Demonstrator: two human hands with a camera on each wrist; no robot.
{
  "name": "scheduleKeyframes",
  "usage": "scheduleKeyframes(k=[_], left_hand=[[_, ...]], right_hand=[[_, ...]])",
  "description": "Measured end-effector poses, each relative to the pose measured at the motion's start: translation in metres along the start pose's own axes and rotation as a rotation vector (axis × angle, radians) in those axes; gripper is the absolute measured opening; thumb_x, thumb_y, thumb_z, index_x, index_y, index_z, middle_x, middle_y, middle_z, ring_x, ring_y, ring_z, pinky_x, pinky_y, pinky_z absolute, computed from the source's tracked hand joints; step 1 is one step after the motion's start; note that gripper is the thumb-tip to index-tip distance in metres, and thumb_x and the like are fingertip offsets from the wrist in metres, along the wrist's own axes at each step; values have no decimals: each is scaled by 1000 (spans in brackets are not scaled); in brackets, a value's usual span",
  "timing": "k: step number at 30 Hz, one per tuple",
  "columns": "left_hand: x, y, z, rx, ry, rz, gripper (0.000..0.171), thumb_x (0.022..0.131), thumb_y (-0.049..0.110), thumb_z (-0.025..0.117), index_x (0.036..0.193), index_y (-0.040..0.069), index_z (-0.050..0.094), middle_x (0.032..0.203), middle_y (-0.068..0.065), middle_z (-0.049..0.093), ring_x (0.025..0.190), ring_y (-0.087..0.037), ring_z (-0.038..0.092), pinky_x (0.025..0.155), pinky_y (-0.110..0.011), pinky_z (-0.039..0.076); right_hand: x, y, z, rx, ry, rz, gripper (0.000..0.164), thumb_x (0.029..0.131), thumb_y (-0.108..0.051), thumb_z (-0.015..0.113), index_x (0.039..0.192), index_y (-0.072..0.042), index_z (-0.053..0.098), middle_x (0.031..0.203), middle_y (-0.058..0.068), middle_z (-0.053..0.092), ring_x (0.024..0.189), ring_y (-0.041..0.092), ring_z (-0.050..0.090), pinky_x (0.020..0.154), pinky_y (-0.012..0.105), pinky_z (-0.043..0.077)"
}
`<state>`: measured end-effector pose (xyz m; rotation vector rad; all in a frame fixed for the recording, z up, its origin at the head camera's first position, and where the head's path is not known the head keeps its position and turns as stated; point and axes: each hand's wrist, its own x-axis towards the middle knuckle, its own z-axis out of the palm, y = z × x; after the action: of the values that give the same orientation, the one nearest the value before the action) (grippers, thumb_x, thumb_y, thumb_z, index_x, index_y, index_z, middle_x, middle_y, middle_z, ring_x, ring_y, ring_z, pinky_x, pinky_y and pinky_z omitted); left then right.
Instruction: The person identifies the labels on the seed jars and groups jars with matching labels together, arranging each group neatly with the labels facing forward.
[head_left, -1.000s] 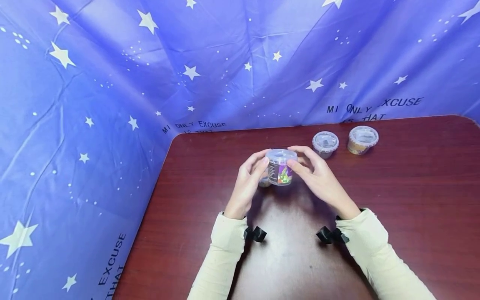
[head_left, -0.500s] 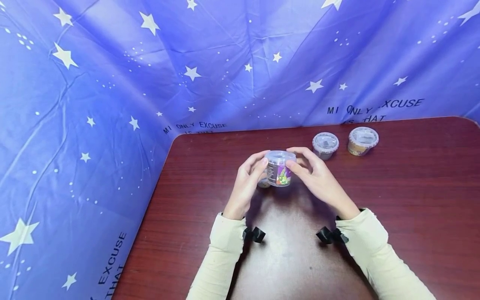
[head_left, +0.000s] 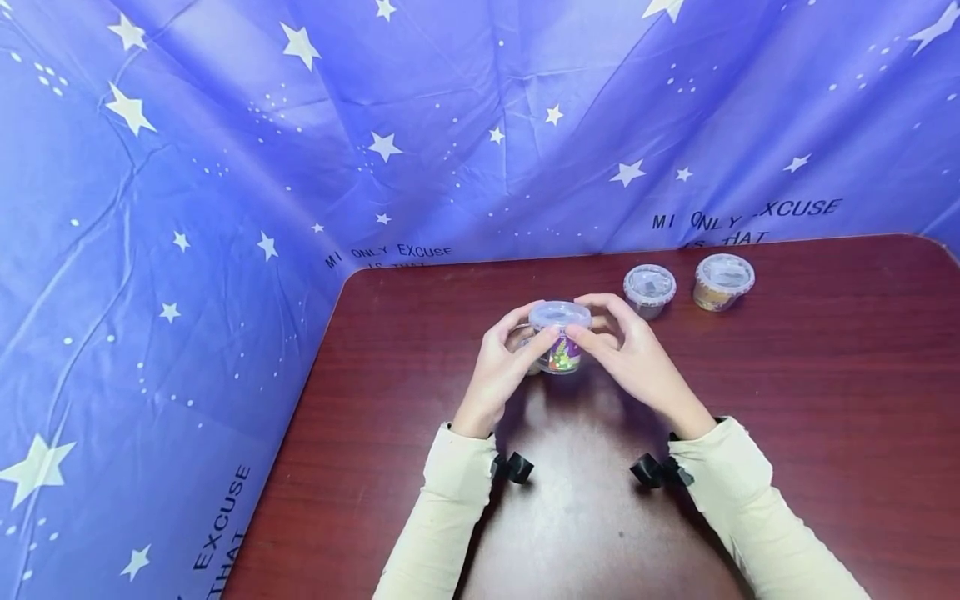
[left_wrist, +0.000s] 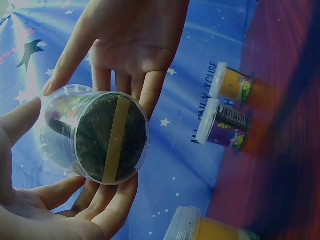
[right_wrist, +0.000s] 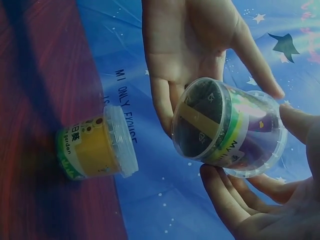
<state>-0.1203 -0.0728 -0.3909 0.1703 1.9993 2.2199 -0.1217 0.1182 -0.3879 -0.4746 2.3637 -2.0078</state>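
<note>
Both hands hold a clear plastic lidded cup (head_left: 564,354) above the table. It has a purple flowered label and dark contents; in the left wrist view a tan strip crosses the bottom of the cup (left_wrist: 95,142). My left hand (head_left: 491,367) grips its left side, and my right hand (head_left: 633,354) its right side. The two thumbs sit close together at the front, just under the lid rim, with the other fingers round the sides and back. Behind the held cup, mostly hidden in the head view, a yellow-labelled cup (right_wrist: 92,145) stands on the table.
Toward the back right of the reddish-brown table (head_left: 825,400) stand a dark cup (head_left: 649,293) and a yellow-brown cup (head_left: 723,287), both lidded. A blue star-patterned cloth (head_left: 450,125) hangs along the table's back and left edges.
My left thumb has slid right across the front of the cup, near the right thumb. The cup has turned a little, its label showing differently. Both hands otherwise stay nearly in place.
</note>
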Motion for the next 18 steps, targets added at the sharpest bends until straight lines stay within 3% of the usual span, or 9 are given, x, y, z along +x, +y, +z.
scheduleKeyframes(k=[7, 13, 18], left_hand=[[5, -5, -1, -58, -19, 15, 41, 94, 27, 68, 132, 13, 62, 112, -10, 69, 92, -14, 67, 75, -27, 56], [6, -5, -7, -127, -28, 35, 41, 96, 27, 62, 133, 8, 60, 115, -11, 66, 91, -16, 68, 79, -27, 56], [6, -3, -10, -118, -64, 35, 45, 98, 30, 61, 136, 8, 58, 121, -13, 64, 97, -16, 68, 84, -29, 56]], right_hand=[[0, -2, -7, -55, -17, 16, 40, 100, -18, 60, 135, -2, 51, 124, 16, 61, 104, 2, 62, 84, 15, 52], [9, -3, -5, -7, -92, 20, 41, 101, -21, 58, 138, -3, 50, 125, 14, 57, 106, 4, 62, 87, 18, 53], [8, -1, -1, 59, -121, 32, 42, 104, -18, 53, 140, 1, 45, 122, 17, 57, 102, 6, 64, 89, 22, 55]])
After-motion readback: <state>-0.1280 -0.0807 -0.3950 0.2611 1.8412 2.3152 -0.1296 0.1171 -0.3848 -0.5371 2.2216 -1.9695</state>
